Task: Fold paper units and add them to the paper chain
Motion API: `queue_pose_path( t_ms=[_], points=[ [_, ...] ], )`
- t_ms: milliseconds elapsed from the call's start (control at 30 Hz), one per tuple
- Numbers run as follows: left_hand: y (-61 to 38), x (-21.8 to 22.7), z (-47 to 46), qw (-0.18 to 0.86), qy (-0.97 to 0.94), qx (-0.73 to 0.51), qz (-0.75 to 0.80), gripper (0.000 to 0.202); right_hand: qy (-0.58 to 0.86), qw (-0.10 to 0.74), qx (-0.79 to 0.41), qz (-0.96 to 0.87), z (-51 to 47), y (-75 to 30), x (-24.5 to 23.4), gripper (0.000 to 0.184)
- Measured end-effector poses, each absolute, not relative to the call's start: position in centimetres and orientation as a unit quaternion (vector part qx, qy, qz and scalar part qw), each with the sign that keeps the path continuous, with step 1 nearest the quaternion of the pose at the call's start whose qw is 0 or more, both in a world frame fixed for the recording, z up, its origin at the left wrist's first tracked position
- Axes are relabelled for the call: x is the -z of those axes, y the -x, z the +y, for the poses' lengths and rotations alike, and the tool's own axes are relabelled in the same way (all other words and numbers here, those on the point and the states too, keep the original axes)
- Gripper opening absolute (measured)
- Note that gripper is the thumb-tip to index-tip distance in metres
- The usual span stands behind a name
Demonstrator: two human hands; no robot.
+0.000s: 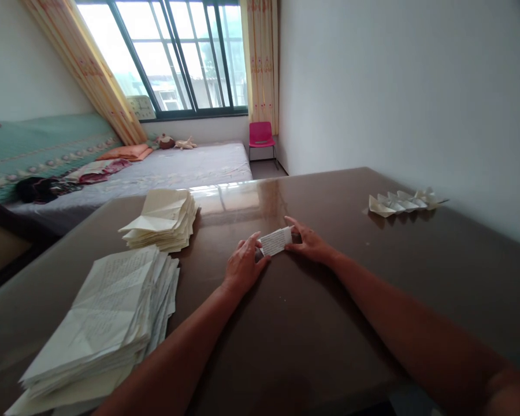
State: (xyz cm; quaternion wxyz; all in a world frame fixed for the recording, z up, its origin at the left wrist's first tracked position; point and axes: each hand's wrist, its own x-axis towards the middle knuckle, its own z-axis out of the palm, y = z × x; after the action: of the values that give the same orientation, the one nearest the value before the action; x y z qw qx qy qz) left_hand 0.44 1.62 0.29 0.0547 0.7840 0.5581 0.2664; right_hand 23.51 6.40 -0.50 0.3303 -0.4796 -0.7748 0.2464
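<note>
A small folded strip of printed paper (pixel 276 241) lies on the dark brown table (pixel 312 335) in front of me. My left hand (pixel 244 266) pinches its near left end with curled fingers. At the strip's right end my right hand (pixel 308 241) presses down, fingers closed on the paper's edge. Both forearms reach in from the bottom of the view.
A tall stack of creased printed sheets (pixel 108 323) sits at the table's near left, a second stack (pixel 162 218) behind it. Several folded paper shapes (pixel 401 202) lie in a row at the far right by the wall. Beyond the table stand beds, a window and a pink chair (pixel 261 136).
</note>
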Motion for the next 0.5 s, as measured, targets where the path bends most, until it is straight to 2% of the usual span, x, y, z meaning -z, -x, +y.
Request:
queue_pose_path(
  t_ms=[100,133,167,233,400,500],
  points=[
    [-0.5,-0.4,1.3,0.031,-0.828,-0.244,0.504,0.020,0.452,0.353,-0.289,-0.766,6.3,-23.5,0.1,0.027],
    [-0.4,-0.5,1.1,0.019,-0.840,-0.239,0.486,0.017,0.448,0.357,-0.289,-0.767,6.3,-23.5,0.0,0.015],
    [-0.4,-0.7,0.9,0.004,-0.851,-0.237,0.468,0.019,0.447,0.356,-0.285,-0.770,6.3,-23.5,0.0,0.010],
    [-0.5,-1.0,0.6,-0.036,-0.868,-0.229,0.440,0.020,0.452,0.339,-0.266,-0.781,6.2,-23.7,-0.2,0.012],
    [-0.8,-1.2,0.2,-0.111,-0.879,-0.163,0.433,0.015,0.417,0.247,-0.134,-0.864,5.1,-24.2,-2.0,0.048],
    [-0.9,-1.1,0.1,-0.119,-0.880,-0.138,0.438,0.016,0.328,0.198,-0.059,-0.922,4.0,-24.0,-3.5,0.047]
  ],
)
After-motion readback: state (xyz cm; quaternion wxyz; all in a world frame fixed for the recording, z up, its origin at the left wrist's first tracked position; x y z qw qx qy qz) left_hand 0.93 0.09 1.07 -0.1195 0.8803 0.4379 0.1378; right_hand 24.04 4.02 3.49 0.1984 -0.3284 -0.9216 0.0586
